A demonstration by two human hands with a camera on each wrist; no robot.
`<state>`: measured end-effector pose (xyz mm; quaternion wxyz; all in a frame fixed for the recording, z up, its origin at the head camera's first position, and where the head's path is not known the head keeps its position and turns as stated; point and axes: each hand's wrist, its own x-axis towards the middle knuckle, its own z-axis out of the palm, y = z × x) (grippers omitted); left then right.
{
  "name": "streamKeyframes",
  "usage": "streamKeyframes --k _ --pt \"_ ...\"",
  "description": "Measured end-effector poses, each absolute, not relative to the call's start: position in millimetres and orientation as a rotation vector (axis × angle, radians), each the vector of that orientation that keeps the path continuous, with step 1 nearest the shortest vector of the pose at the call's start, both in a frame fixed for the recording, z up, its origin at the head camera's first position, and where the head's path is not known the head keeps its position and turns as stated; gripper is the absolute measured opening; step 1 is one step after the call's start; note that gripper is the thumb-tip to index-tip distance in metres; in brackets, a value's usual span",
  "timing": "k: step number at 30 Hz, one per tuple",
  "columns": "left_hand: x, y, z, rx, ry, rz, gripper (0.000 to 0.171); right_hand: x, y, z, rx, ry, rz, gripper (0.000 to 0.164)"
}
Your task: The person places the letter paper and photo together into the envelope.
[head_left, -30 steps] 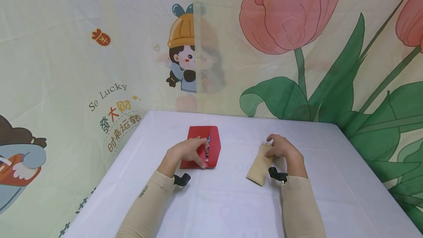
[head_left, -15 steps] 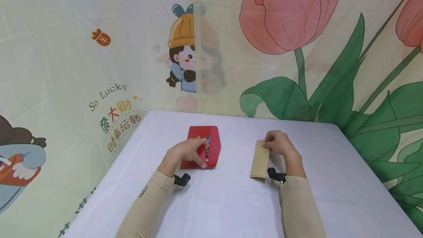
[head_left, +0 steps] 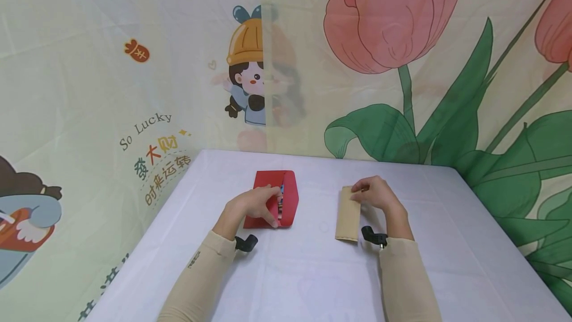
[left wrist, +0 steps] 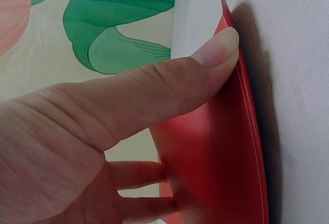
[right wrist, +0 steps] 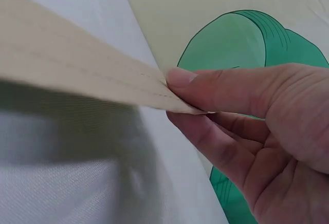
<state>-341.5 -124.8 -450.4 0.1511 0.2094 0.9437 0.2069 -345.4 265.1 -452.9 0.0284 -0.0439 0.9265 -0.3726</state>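
A red envelope point(head_left: 261, 208) lies on the white-covered table with its flap point(head_left: 291, 198) folded out to the right. Across its mouth, my left hand point(head_left: 255, 202) grips it between thumb and fingers, and the mouth gapes a little. Something multicoloured point(head_left: 280, 204) shows in that gap. In the left wrist view my thumb point(left wrist: 169, 82) presses the near edge of the bowed red paper point(left wrist: 216, 147). My right hand point(head_left: 376, 195) pinches the top right corner of a flat tan strip point(head_left: 347, 217), folded and with stitch-like lines. The right wrist view has the strip point(right wrist: 77, 62) raised above the cloth, casting a shadow.
A white cloth point(head_left: 308, 272) covers the table between and in front of the hands. Behind it hang printed curtains point(head_left: 295, 133) with tulips and cartoon figures. A black camera mount point(head_left: 246, 243) sits at the left wrist, another point(head_left: 374, 236) at the right.
My right hand has shifted slightly up and left, and the tan strip has swung from slanted to nearly upright in the head view. The left hand and red envelope stay where they were.
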Motion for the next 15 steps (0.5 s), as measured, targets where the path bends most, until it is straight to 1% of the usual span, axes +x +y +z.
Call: streamKeyframes --k 4,7,9,15 --pt "-342.4 -124.9 -451.3 0.606 2.709 0.595 0.062 -345.5 264.1 -452.8 -0.119 2.817 -1.219 0.018" --pt "-342.2 -124.8 -451.2 0.605 2.711 0.594 0.062 -346.6 263.1 -452.7 -0.136 2.804 -1.255 0.020" --pt "-341.5 -124.3 -450.9 0.602 2.711 0.596 0.061 -347.5 262.5 -452.6 -0.154 2.831 -1.243 0.024" --pt "-341.4 -123.9 -450.9 0.593 2.712 0.600 0.061 -348.0 260.6 -451.9 -0.183 2.872 -1.199 0.044"
